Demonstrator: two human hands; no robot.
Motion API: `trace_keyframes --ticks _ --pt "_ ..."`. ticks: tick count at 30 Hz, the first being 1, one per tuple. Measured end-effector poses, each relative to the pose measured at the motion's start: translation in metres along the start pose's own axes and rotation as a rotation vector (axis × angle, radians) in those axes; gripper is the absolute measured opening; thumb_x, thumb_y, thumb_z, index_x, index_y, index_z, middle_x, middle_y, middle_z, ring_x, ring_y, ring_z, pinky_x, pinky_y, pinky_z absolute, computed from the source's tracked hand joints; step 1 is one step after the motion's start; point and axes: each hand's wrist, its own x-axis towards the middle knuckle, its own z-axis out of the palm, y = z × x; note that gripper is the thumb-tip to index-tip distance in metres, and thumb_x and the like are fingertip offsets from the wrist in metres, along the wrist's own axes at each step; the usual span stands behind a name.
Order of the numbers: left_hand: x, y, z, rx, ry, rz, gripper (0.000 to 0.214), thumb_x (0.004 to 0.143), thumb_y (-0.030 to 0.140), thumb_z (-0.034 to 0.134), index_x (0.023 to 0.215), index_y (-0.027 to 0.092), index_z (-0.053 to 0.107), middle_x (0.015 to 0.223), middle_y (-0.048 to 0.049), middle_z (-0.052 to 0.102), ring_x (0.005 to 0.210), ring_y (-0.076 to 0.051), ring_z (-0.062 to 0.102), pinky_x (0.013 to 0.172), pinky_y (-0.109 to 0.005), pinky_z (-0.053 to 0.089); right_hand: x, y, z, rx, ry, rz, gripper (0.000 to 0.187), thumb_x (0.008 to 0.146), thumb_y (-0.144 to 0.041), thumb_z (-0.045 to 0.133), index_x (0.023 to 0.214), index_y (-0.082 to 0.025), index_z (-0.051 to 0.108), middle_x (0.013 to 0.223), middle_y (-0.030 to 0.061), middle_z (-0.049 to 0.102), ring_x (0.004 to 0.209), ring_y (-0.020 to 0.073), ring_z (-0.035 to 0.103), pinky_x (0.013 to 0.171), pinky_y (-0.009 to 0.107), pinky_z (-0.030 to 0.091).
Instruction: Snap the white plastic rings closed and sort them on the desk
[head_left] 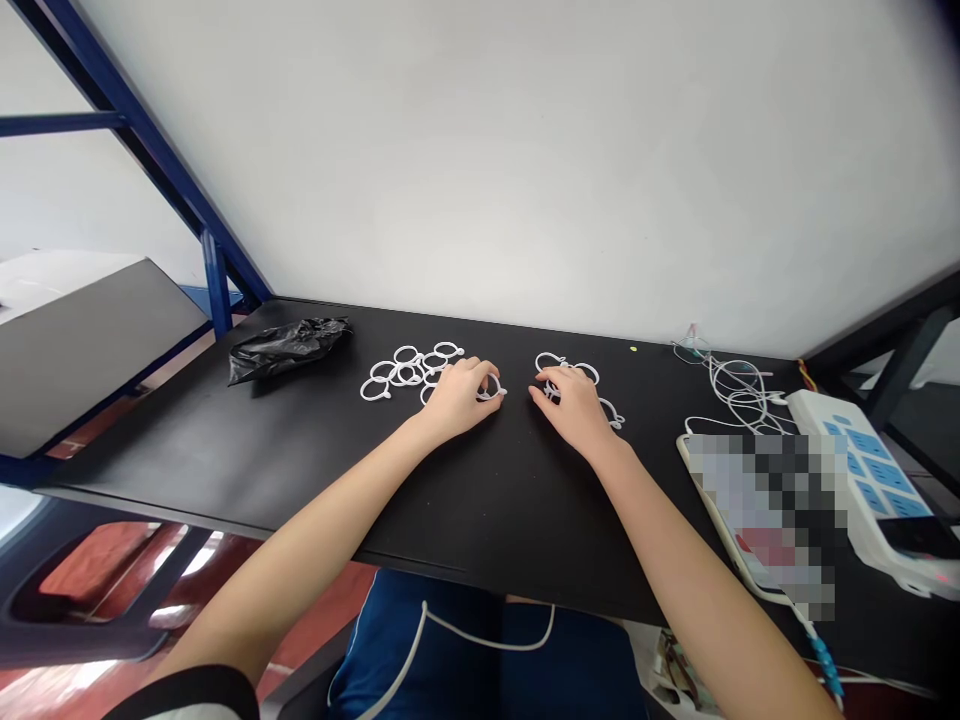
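Observation:
My left hand holds a white curtain ring between thumb and fingers, just above or on the black tabletop. Close behind this hand lies a loose cluster of white curtain rings, some partly hidden under it. My right hand rests over a second, smaller group of white rings. Its thumb and forefinger are apart, and a ring shows beneath the fingers. Each ring has a small eyelet on its rim.
A crumpled black plastic bag lies at the back left of the black table. On the right are a phone with its screen blurred, a white power strip and tangled white cables. A pale wall rises behind.

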Motion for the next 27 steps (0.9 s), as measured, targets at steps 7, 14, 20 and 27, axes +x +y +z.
trace_keyframes --ticks 7,14,20,27 --pt "0.0 0.002 -0.003 0.11 -0.066 -0.029 0.03 0.078 0.038 0.072 0.1 0.018 0.067 0.092 -0.0064 0.062 0.093 -0.026 0.059 0.087 -0.041 0.043 0.001 -0.004 -0.003 0.084 -0.032 -0.073 0.005 0.081 -0.016 0.062 0.083 -0.02 0.065 0.085 0.0053 0.071 0.084 0.0249 0.059 0.078 0.041 0.047" --pt "-0.001 0.003 -0.002 0.147 -0.069 -0.033 0.036 0.078 0.044 0.072 0.102 0.018 0.069 0.101 -0.0082 0.062 0.099 -0.027 0.058 0.093 -0.042 0.042 0.001 -0.006 -0.004 0.008 -0.076 -0.174 0.014 0.087 -0.021 0.058 0.075 -0.021 0.065 0.077 0.0062 0.066 0.08 0.0241 0.055 0.075 0.04 0.045" --pt "-0.002 0.005 -0.004 0.147 -0.084 -0.055 0.038 0.079 0.045 0.071 0.105 0.016 0.069 0.103 -0.0092 0.061 0.1 -0.027 0.056 0.093 -0.043 0.042 0.001 -0.009 -0.007 -0.02 -0.103 -0.213 0.017 0.091 -0.02 0.052 0.078 -0.021 0.063 0.079 0.0064 0.064 0.082 0.0238 0.053 0.079 0.041 0.043" --pt "0.0 0.005 -0.007 0.045 0.069 0.03 0.057 0.066 0.048 0.081 0.111 0.018 0.066 0.101 -0.0082 0.061 0.095 -0.026 0.056 0.09 -0.041 0.044 -0.001 -0.023 -0.014 0.125 0.003 -0.226 0.015 0.095 -0.024 0.047 0.085 -0.022 0.057 0.081 0.005 0.061 0.081 0.0218 0.053 0.071 0.035 0.046"
